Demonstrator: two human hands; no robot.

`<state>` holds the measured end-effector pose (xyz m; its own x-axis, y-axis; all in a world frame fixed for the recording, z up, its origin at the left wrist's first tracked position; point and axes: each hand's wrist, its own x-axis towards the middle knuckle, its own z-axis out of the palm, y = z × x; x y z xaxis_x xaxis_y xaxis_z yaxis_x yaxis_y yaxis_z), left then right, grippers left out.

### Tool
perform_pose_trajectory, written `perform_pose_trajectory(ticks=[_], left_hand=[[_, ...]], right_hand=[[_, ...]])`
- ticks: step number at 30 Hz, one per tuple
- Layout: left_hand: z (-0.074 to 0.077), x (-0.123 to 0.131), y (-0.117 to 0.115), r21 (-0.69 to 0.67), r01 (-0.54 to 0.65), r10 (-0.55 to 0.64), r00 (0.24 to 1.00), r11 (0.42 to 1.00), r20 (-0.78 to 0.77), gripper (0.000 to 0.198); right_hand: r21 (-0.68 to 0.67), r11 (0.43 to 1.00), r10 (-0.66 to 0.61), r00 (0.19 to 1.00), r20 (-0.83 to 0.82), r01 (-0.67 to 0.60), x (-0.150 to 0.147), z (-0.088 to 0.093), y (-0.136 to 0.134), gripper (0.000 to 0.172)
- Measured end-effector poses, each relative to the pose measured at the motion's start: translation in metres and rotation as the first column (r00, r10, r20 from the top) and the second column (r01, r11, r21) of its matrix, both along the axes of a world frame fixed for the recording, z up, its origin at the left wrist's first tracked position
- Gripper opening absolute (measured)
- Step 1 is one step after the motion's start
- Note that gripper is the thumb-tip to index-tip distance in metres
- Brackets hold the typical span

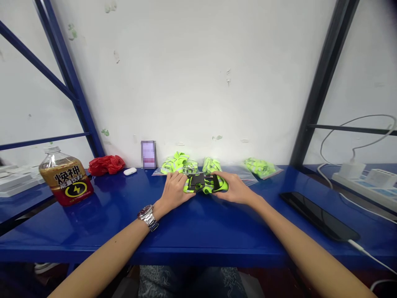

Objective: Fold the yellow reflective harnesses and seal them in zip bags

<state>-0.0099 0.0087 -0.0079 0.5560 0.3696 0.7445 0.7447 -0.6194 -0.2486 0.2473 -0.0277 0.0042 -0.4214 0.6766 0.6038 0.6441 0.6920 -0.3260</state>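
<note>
A neon green and black strap bundle with a black plastic piece on top lies on the blue table. My left hand, a metal watch on its wrist, grips the bundle's left end with curled fingers. My right hand wraps around its right end. Behind the hands lie several clear bags of similar green straps.
A drink bottle with a dark label stands at the left. A red plastic bag, a white earbud case and a small card sit by the wall. A black phone with a cable and a power strip lie at the right.
</note>
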Motion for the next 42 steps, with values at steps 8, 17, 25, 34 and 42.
perform_pose_trajectory(ticks=[8, 17, 25, 34, 42], left_hand=[[0.0, 0.0, 0.001, 0.014, 0.021, -0.02, 1.0, 1.0, -0.022, 0.036], [0.001, -0.001, -0.001, 0.001, 0.014, -0.014, 0.999, 1.0, -0.044, 0.034], [0.001, 0.0, -0.002, 0.066, 0.004, 0.006, 0.989, 0.998, -0.147, 0.032], [-0.005, 0.018, -0.006, 0.057, -0.007, 0.018, 0.983, 0.998, -0.183, 0.028], [-0.005, 0.016, -0.006, 0.036, -0.048, 0.053, 0.986, 0.998, -0.158, 0.024]], right_hand=[[-0.006, 0.999, -0.041, 0.999, 0.005, 0.041, -0.003, -0.001, 0.0, 0.057], [-0.009, 1.0, -0.022, 0.998, 0.063, 0.023, -0.003, 0.001, -0.001, 0.047], [-0.015, 1.0, -0.002, 0.979, 0.202, 0.005, -0.002, -0.006, 0.001, 0.063], [-0.032, 0.989, -0.128, 0.939, 0.321, 0.146, -0.018, -0.009, 0.0, 0.114], [-0.144, 0.982, -0.085, 0.97, 0.23, 0.121, -0.021, -0.003, -0.004, 0.113]])
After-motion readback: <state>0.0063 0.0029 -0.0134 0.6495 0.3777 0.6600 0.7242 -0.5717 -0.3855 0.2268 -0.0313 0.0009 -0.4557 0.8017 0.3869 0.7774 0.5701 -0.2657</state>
